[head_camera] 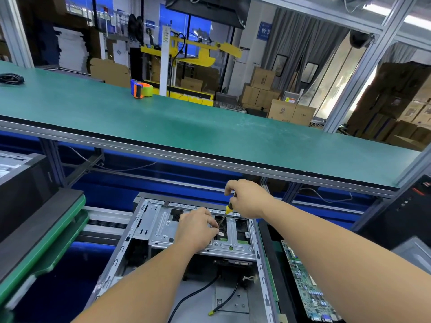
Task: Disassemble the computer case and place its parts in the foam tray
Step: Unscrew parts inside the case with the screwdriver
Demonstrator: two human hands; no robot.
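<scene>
An open grey metal computer case point(142, 231) lies flat below me, with black cables point(198, 292) loose on its floor. A perforated drive bracket point(163, 229) spans its far end. My right hand point(247, 199) grips a yellow-and-black screwdriver point(227, 210), its shaft slanting down into the bracket. My left hand point(198, 227) rests on the bracket, fingertips pinched close to the screwdriver's tip; what they hold is hidden. A green motherboard point(303, 283) lies in a dark tray at the right.
A long green bench shelf point(186, 122) runs overhead in front, carrying an orange-and-green tape dispenser point(141, 88). Stacked dark and green trays point(42, 229) sit at the left. A black computer tower point(405, 210) stands at the right. Roller conveyor rails point(105, 224) run under the case.
</scene>
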